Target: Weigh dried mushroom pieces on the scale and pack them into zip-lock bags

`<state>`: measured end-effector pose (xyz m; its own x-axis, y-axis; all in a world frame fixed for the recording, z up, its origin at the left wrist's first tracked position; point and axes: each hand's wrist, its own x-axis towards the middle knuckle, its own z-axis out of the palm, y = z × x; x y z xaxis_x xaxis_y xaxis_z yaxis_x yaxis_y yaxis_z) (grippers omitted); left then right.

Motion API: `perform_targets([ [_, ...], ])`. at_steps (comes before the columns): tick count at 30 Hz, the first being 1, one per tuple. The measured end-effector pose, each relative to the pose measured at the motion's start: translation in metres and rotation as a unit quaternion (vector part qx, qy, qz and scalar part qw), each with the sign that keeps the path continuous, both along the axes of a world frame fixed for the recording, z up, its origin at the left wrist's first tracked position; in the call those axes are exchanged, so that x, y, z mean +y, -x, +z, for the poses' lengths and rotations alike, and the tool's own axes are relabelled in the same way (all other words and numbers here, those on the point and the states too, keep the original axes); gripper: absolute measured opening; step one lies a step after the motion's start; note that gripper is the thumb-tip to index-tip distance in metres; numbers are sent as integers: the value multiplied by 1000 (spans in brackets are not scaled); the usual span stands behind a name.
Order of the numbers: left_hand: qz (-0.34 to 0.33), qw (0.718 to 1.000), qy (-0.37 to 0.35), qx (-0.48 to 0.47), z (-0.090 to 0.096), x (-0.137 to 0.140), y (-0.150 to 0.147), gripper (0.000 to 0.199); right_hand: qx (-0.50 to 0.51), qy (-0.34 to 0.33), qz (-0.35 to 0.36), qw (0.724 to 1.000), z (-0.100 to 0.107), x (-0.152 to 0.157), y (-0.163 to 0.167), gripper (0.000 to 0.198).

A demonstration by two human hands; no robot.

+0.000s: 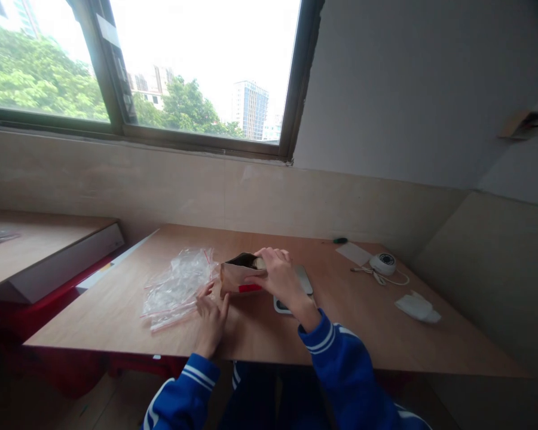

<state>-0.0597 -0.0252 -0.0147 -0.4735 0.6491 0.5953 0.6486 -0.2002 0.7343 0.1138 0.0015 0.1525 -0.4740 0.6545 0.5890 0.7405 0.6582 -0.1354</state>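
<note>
A brown paper bag (235, 278) with a red patch low on its front lies in front of me, its dark mouth gaping upward. My right hand (277, 273) grips the bag's right end, thumb in front and fingers over the top edge. Something pale (260, 263) shows at the mouth beside those fingers; I cannot make out what it is. At the bag's lower left corner rests my left hand (211, 310), fingers apart. Behind my right wrist, partly covered, is a flat white device (303, 279) that looks like a small scale.
Clear zip bags (179, 289) with red seals are heaped on the left of the wooden table (349, 334). Farther right are a white dome camera (382, 263) with its cable, a white paper (354, 254), a green-handled screwdriver (340, 240) and a crumpled white packet (416, 307).
</note>
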Motion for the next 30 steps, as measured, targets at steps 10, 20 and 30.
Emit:
perform_targets([
  [10,-7,1000,-6,16,-3,-5,2,22,-13,-62,-47,997,-16,12,31,29],
  [20,-10,1000,14,-23,0,-5,3,19,-30,-32,-23,999,-4,17,15,25],
  [30,-15,987,41,-153,-11,5,10,18,163,-94,-165,968,-28,65,26,25],
])
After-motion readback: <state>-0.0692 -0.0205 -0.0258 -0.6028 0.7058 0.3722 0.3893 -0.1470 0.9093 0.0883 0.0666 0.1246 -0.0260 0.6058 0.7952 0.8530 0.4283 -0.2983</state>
